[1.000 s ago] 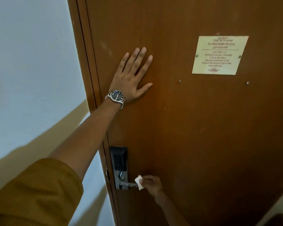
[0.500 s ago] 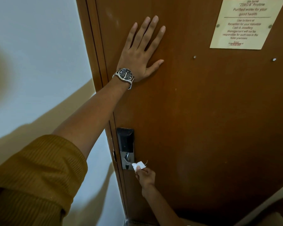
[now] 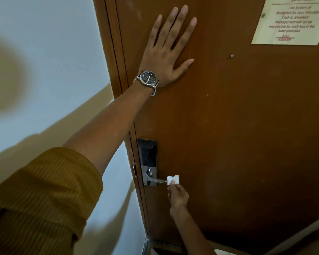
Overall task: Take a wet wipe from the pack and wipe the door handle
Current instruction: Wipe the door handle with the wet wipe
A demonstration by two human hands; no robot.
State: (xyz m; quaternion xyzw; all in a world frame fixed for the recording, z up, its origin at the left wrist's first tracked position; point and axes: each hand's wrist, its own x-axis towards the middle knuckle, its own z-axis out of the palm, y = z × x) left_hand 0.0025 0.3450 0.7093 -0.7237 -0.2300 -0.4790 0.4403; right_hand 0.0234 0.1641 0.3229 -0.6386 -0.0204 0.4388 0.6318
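A small folded white wet wipe (image 3: 173,179) is pinched in my right hand (image 3: 178,196) and wraps the free end of the silver lever door handle (image 3: 157,180). The handle sticks out to the right from a metal lock plate (image 3: 149,176) with a black card reader (image 3: 147,152) above it, near the door's left edge. My left hand (image 3: 168,46), with a wristwatch, lies flat with fingers spread on the brown wooden door (image 3: 238,126), high above the lock. The wipe pack is not in view.
A cream notice (image 3: 291,23) is fixed to the door at the upper right. The door frame (image 3: 110,52) and a pale wall (image 3: 44,52) lie to the left. A metal threshold strip (image 3: 145,245) shows at the door's foot.
The wipe has slid right along the handle, from near the lock plate out to the handle's end. The view has tilted down and closer; my left hand stays flat on the door.
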